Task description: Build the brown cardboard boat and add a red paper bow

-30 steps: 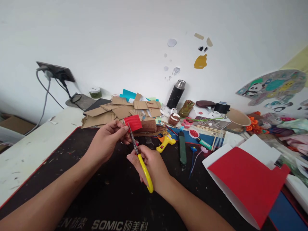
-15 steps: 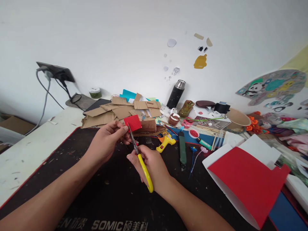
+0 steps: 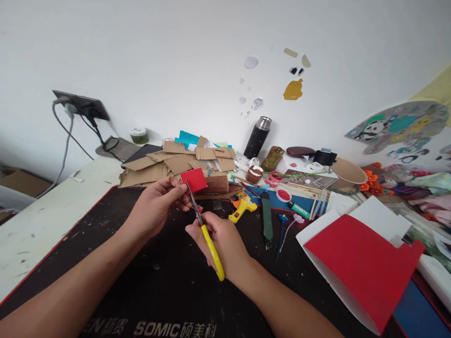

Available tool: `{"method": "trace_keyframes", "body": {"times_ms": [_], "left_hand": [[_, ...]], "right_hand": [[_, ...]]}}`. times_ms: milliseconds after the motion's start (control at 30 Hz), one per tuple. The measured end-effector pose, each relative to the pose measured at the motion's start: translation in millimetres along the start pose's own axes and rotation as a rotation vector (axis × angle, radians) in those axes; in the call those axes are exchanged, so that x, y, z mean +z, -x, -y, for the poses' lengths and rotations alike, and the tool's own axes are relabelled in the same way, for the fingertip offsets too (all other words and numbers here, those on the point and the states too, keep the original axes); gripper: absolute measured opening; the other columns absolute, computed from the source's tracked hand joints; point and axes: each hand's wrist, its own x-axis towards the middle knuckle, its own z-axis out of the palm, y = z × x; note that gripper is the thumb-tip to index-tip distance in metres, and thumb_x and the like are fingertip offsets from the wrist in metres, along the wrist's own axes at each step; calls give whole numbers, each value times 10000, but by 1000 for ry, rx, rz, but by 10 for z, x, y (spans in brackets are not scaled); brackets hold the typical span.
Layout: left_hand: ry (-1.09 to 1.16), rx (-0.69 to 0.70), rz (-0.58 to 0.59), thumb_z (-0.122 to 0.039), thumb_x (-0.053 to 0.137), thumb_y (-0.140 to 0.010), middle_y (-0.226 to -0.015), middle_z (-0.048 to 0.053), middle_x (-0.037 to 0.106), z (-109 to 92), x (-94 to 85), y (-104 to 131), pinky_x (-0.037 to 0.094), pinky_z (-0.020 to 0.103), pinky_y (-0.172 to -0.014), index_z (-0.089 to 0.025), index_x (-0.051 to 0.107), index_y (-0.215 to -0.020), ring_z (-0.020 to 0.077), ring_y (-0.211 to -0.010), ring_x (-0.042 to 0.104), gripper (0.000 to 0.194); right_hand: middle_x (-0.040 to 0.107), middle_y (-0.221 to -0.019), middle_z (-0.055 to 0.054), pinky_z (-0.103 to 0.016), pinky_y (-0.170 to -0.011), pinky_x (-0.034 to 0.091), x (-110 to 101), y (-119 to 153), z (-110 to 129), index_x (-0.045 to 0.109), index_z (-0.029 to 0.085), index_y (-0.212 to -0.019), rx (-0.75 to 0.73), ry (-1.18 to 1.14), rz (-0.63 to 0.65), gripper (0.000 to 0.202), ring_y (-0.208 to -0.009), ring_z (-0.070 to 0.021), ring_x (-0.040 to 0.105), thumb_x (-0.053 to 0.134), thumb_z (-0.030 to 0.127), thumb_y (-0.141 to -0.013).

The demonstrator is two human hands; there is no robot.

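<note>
Between thumb and fingers, my left hand [image 3: 160, 199] pinches a small red corrugated piece [image 3: 195, 180] by its lower left edge. My right hand [image 3: 221, 239] grips a pair of scissors [image 3: 213, 251] with yellow handles. The scissor blades point up and away, with their tips at the lower left part of the red piece. My fingers partly cover the blades and the far handle. Both hands are above the black desk mat [image 3: 151, 281]. Behind the red piece lies a brown tube-like piece [image 3: 217, 184].
Cardboard scraps [image 3: 179, 163] are piled at the back. Right of my hands lie a yellow glue gun [image 3: 242, 207], a green utility knife [image 3: 267, 218] and two pipe-cleaner flowers [image 3: 283, 218]. A large red sheet [image 3: 362, 267] covers the right side. A black thermos [image 3: 258, 138] stands against the wall.
The scissor blades have closed slightly at the lower left edge of the red corrugated piece. Both hands stay almost in place.
</note>
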Motion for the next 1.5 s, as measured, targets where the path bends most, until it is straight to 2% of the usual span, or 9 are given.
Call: {"method": "trace_keyframes", "body": {"times_ms": [400,767,867,1033,1233,1500], "left_hand": [[-11,-8,8,-374,1026,-671,-619,-5,740,-22,1,4,603,225,-538,-205,682,-766,146,-540,689,395],[-11,-4,10,-342,1000,-711,-635,8,731,-21,-19,1,607,250,-552,-198,684,-760,156,-552,684,350],[-18,-7,10,-355,1003,-710,-630,4,727,-22,-18,11,607,251,-558,-201,679,-762,157,-553,684,363],[-34,11,-29,-466,981,-761,-647,6,723,-81,-38,5,585,237,-540,-192,678,-766,155,-563,687,409],[-13,80,-79,-402,1054,-660,-666,-3,732,-212,-96,-23,602,245,-581,-176,713,-790,153,-577,699,429],[-84,73,-46,-398,1039,-670,-677,12,763,-206,-88,-14,619,260,-584,-184,710,-769,168,-590,718,405]], "right_hand": [[688,-736,13,-248,-592,461,-10,-1,-24,643,229,-900,-15,28,-3,276,-625,-150,657,756,471,-970],[728,-767,-7,-271,-642,495,-52,-9,12,667,236,-903,-18,135,-9,253,-654,-170,669,757,462,-974],[728,-770,-6,-267,-628,478,-51,-11,7,668,236,-908,-21,150,-7,251,-647,-165,657,758,460,-977],[719,-762,2,-268,-628,447,-25,1,-25,662,235,-902,-49,145,-14,277,-640,-159,647,770,479,-978],[744,-785,-11,-266,-643,472,-9,8,-18,685,231,-919,-44,150,-4,273,-660,-168,673,777,482,-976],[742,-779,-1,-264,-678,525,-24,6,-2,690,234,-941,-37,96,23,261,-675,-168,695,770,478,-985]]}}
